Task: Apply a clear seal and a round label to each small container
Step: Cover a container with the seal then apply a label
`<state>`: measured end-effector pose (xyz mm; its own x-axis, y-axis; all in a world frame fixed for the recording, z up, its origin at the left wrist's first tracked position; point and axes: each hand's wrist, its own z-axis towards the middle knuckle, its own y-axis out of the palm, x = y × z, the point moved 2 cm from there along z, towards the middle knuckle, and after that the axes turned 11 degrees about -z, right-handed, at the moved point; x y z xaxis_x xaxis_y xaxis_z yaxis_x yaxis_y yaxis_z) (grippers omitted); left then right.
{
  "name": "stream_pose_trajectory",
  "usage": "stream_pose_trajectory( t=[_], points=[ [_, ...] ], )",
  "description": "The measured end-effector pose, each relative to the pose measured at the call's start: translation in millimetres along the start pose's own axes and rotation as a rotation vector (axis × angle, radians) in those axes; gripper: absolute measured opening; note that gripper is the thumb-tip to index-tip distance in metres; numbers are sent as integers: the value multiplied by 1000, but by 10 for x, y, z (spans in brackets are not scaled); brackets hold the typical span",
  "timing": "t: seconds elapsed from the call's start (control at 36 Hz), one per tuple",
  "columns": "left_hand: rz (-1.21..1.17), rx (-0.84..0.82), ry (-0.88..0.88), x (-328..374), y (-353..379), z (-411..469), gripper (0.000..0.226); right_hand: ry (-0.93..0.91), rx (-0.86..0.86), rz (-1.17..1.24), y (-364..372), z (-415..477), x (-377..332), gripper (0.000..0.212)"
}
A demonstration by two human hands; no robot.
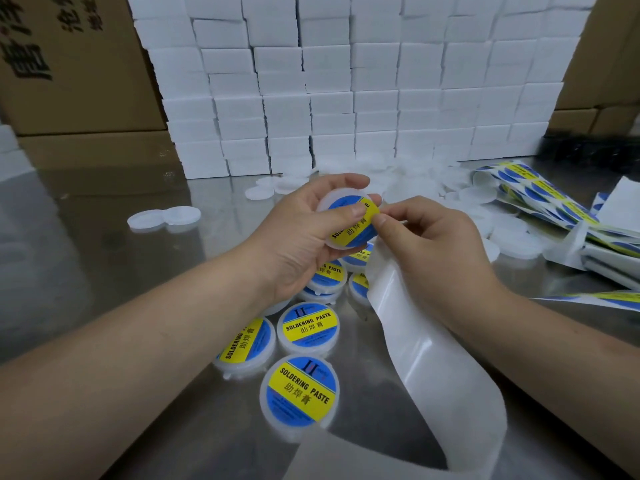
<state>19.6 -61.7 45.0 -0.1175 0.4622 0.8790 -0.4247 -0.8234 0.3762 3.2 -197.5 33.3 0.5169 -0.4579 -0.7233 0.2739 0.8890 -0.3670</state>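
The left hand grips a small round white plastic container above the middle of the shiny steel table, its blue-and-yellow round label already on. The right hand pinches at the container's rim with a glossy white backing strip trailing beneath; whether a clear seal is there cannot be told. The job seems partly done: several labelled containers lie toward the near edge, while a heap of plain white round pieces waits by the far edge and blue-and-yellow label sheets lie at the right edge.
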Motion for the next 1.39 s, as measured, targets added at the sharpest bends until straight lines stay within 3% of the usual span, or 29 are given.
stream_pose_trajectory(
  t=[1.39],
  points=[
    [176,1,67,-36,4,-31,33,49,18,-87,-10,8,30,25]
  ],
)
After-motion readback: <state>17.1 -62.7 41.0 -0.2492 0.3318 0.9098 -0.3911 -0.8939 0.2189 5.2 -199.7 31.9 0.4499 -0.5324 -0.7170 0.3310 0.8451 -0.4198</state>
